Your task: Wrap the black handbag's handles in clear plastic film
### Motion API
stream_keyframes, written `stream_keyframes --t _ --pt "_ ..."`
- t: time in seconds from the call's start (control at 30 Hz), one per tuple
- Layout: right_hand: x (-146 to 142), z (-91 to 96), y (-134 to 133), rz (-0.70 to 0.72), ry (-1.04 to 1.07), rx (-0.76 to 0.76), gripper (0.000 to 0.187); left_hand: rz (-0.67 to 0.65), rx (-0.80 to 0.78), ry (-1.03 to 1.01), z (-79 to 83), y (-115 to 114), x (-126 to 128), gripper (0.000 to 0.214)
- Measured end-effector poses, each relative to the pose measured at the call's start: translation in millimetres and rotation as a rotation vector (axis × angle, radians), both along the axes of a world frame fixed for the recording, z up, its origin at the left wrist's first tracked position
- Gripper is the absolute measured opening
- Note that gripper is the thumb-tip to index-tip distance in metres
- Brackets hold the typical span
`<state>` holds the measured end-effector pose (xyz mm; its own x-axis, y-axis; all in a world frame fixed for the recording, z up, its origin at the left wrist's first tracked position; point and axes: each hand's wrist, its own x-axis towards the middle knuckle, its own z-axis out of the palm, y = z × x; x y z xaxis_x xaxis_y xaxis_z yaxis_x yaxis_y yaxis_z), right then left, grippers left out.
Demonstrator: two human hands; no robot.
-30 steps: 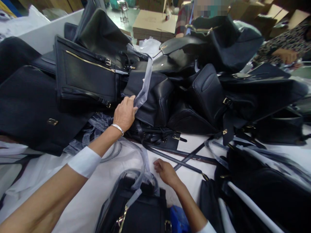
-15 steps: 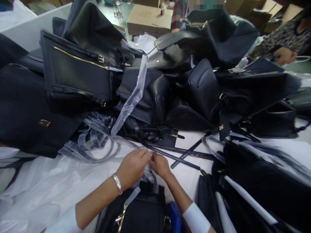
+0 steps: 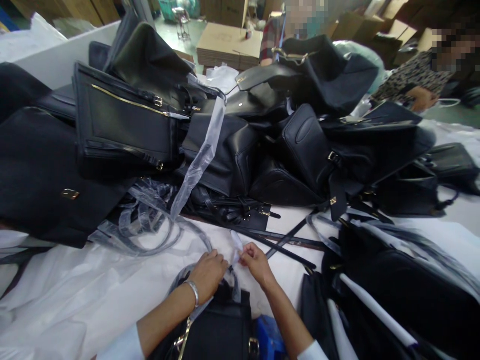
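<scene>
My left hand point(image 3: 210, 275) is closed around a plastic-wrapped strap point(image 3: 204, 240) at the top of a black handbag point(image 3: 221, 327); the strap's part under the fingers is hidden. A little to its right, my right hand point(image 3: 257, 262) pinches a small whitish strip point(image 3: 236, 241) that sticks up from the fingertips. Whether the strip is film or paper I cannot tell. Gold-coloured hardware point(image 3: 184, 337) shows on the near handbag, which is cut off by the bottom edge.
Several black bags point(image 3: 127, 120) are heaped across the far side of the table. More bags point(image 3: 405, 285) lie at the right. White wrapping sheets point(image 3: 48, 300) cover the left. A blue object point(image 3: 270, 335) sits beside the near handbag. Two people stand beyond the table.
My hands have come apart. The left has moved down toward the near handbag, and the right has shifted right and down, with the whitish strip now visible in its fingers.
</scene>
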<state>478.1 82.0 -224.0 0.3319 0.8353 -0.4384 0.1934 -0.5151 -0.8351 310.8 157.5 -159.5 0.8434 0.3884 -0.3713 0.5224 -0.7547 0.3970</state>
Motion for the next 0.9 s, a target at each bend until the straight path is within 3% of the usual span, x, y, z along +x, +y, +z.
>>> stream_keyframes --t 0.17,0.27,0.37,0.47,0.57,0.9 --pt "9 20.0 -7 -0.002 -0.142 -0.015 0.019 0.104 -0.123 -0.195 10.2 15 -16 0.041" --pt "2 38.7 -5 0.086 -0.242 -0.016 0.014 0.364 -0.092 -0.292 15.6 29 -36 0.037" --pt "-16 51.6 2 0.284 -0.272 0.001 0.018 0.561 -0.069 -0.183 12.5 38 -48 0.032" --pt "-37 54.6 9 0.506 -0.376 -0.008 0.016 0.541 -0.132 -0.020 4.6 37 -46 0.036" --pt "-51 51.8 10 0.615 -0.455 -0.031 0.024 0.548 -0.160 0.030 -4.6 30 -34 0.039" --pt "-46 38.0 6 0.556 -0.358 -0.035 0.027 0.608 -0.294 0.033 -27.2 33 -20 0.005"
